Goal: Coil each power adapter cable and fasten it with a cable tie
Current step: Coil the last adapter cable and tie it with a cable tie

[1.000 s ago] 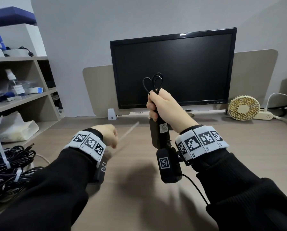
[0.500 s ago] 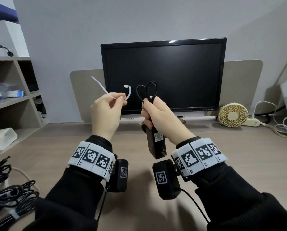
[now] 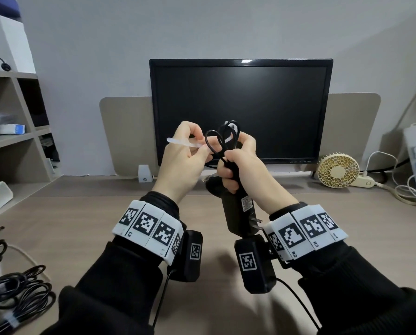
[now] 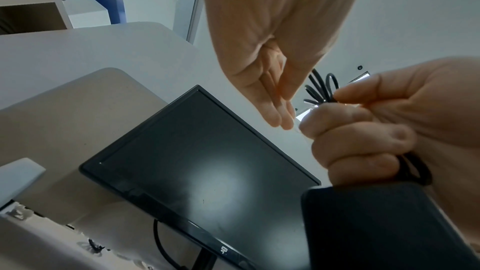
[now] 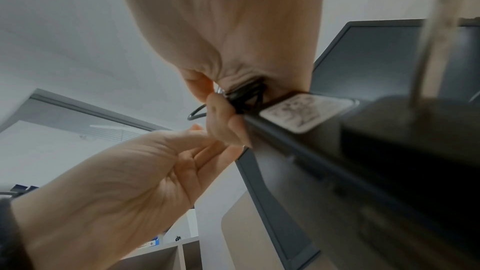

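Observation:
In the head view my right hand (image 3: 240, 163) holds a black power adapter (image 3: 238, 213) upright above the desk and grips its coiled black cable (image 3: 215, 141), whose loops stick up from the fist. My left hand (image 3: 190, 151) pinches a white cable tie (image 3: 180, 142) right beside the loops. The tie's other end curls behind the coil (image 3: 233, 131). The left wrist view shows the cable loops (image 4: 322, 87) between both hands and the adapter (image 4: 376, 223) below. The right wrist view shows the cable (image 5: 244, 98) squeezed in my right hand (image 5: 233, 52), with my left hand (image 5: 135, 182) touching it.
A black monitor (image 3: 240, 110) stands straight behind the hands. A small fan (image 3: 338, 170) and white cables (image 3: 409, 189) lie at the right. Bundled black cables (image 3: 16, 293) lie on the desk (image 3: 81, 226) at the lower left, beside a shelf unit (image 3: 9, 141).
My left hand rose from the desk with the cable tie and moved right to the coil. The tie now reaches around the loops. My right hand kept its grip.

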Available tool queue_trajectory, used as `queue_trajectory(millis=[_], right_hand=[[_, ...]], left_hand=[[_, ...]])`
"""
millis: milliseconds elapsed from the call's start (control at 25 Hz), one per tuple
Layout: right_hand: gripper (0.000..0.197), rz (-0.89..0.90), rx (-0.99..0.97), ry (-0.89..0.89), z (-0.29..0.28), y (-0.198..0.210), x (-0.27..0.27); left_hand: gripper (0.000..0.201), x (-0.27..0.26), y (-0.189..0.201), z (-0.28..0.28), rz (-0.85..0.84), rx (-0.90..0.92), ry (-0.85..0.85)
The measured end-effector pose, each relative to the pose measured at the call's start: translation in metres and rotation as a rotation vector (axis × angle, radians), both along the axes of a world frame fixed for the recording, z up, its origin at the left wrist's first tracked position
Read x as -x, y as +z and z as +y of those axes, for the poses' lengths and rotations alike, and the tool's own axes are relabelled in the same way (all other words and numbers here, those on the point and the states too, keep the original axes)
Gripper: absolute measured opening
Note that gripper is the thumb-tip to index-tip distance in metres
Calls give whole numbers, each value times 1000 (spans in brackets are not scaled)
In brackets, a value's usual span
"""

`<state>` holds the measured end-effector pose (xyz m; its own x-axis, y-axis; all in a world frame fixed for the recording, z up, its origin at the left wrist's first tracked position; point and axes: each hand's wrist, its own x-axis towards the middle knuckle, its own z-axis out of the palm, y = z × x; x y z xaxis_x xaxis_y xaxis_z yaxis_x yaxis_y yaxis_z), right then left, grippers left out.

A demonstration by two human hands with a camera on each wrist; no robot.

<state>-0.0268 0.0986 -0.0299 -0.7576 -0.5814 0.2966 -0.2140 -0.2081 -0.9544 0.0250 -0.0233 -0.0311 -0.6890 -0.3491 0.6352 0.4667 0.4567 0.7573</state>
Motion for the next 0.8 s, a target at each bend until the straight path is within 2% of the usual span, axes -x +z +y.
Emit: queue_trajectory(millis=[80,160,240,360,480,680,800], right_hand=[[33,-11,-3,-1,-2,0,-1],[20,-35,-56,-5,-4,1,1],[17,-67,-114,9,-2,2,3],[7,-114,-90,103,5,4,5],[29,-105,18,196,12,5,7],[27,-45,84,85,15,7,10],[22,23,60,-54,15,6,13]], left_hand=[[22,-2,2,2,-24,-18,-31],[23,-2,4,0,-12,-42,-42],[26,-4,5,0,4,-82,-113],[24,-8,6,2,-21,-127,-214],[23,-10,7,3,-68,-126,-298],[22,-13,9,5,-93,-93,-304],[17,-13,10,1,-140,8,-267]])
